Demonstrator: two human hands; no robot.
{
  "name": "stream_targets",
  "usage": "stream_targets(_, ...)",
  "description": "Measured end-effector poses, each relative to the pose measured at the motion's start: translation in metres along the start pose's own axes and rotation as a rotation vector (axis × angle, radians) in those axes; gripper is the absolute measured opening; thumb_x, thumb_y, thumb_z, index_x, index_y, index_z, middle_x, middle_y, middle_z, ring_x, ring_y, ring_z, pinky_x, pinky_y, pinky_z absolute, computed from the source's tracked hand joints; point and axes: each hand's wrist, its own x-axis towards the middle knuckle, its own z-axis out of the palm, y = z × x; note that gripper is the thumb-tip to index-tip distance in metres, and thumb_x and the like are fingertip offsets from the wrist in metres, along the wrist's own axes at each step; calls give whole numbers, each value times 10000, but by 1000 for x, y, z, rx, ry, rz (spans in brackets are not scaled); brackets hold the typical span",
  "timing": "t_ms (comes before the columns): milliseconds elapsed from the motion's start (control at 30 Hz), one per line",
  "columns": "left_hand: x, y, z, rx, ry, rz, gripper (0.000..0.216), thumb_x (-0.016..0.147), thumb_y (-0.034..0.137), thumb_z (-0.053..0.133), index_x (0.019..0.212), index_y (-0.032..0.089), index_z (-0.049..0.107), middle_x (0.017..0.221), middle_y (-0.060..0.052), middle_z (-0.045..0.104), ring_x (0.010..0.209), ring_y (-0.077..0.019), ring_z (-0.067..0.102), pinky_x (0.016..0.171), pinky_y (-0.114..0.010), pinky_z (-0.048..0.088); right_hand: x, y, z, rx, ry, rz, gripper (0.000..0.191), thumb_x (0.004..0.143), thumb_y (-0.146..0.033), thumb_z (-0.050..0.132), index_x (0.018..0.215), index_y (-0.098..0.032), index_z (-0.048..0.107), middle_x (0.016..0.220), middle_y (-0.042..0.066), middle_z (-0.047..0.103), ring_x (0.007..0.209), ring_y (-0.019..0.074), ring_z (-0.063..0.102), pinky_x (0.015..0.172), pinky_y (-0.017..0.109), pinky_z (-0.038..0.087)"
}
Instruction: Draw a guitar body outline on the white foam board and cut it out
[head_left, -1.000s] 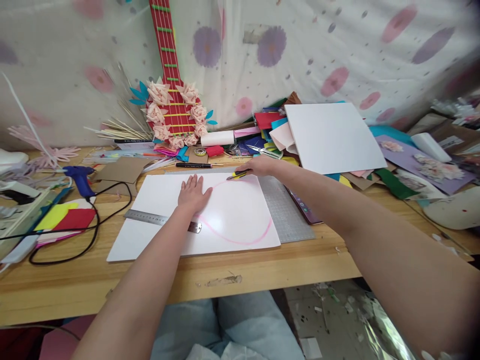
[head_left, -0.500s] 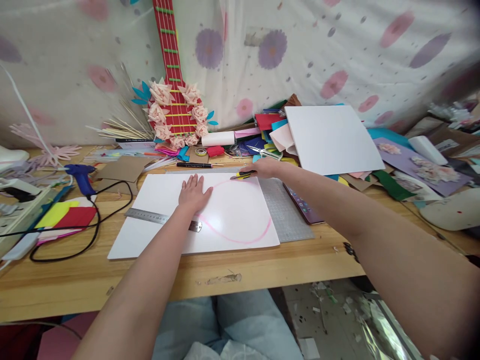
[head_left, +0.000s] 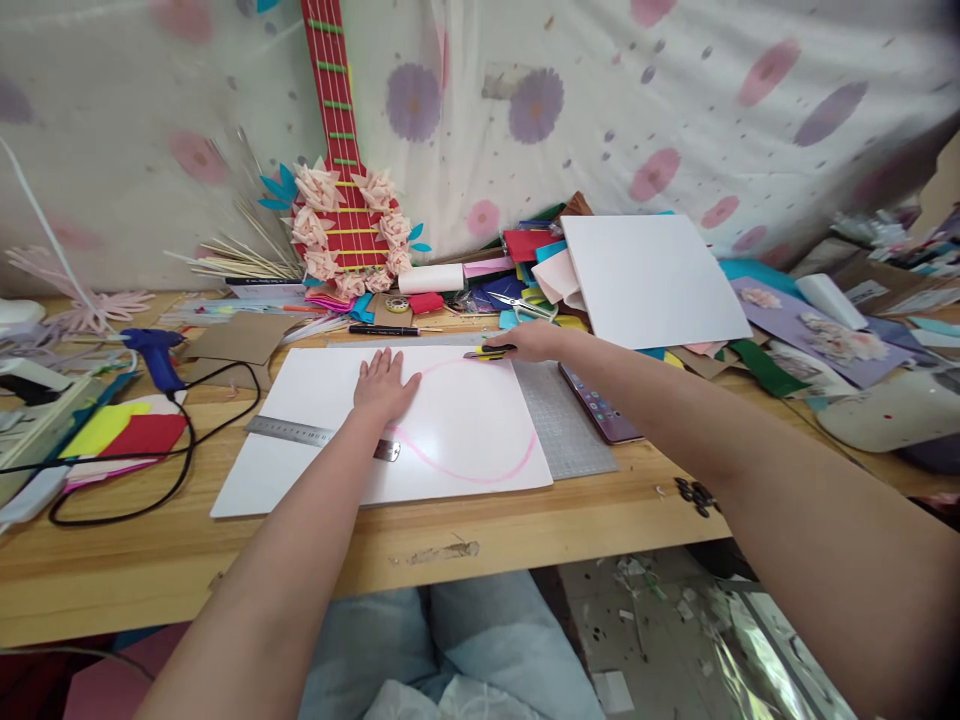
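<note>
A white foam board point(head_left: 300, 470) lies on the wooden table, with a curved pink outline point(head_left: 480, 479) drawn on its right half. My left hand point(head_left: 384, 386) rests flat on the board with fingers spread, left of the curve. Partly under my left forearm lies a steel ruler point(head_left: 289, 430). My right hand point(head_left: 529, 342) is closed around a yellow and black utility knife point(head_left: 491, 352) at the board's far right edge. The knife's blade points left, near the top of the pink line. Whether the blade touches the board I cannot tell.
A grey cutting mat point(head_left: 570, 430) shows under the board's right side, with a phone point(head_left: 600, 405) on it. Behind stand a red paper guitar point(head_left: 352, 225), scissors point(head_left: 525, 305) and a second white board point(head_left: 652, 280). At left are a blue glue gun point(head_left: 156, 355) and its black cable point(head_left: 191, 470).
The view has shifted slightly. My right hand and the knife stay near the board's far edge, and my left hand remains flat in the same place.
</note>
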Motion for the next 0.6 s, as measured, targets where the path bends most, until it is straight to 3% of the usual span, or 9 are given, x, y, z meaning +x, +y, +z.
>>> stream_targets(233, 0, 0, 0, 2, -2, 0, 714, 872, 542, 182, 1445, 119, 222, 1528, -95, 136, 1410, -215, 77, 1142, -417, 67, -13, -2, -2, 25, -29, 20, 513, 829, -321, 479, 1340, -353, 439, 1247, 34, 595, 1029, 249, 595, 736, 304, 427)
stream_targets(600, 0, 0, -1, 6, -1, 0, 715, 871, 542, 181, 1445, 117, 220, 1527, -95, 145, 1410, -214, 81, 1143, -417, 72, -23, -4, 4, -22, -14, 66, 497, 849, -349, 456, 1345, -365, 424, 1219, 25, 614, 963, 217, 611, 700, 284, 411)
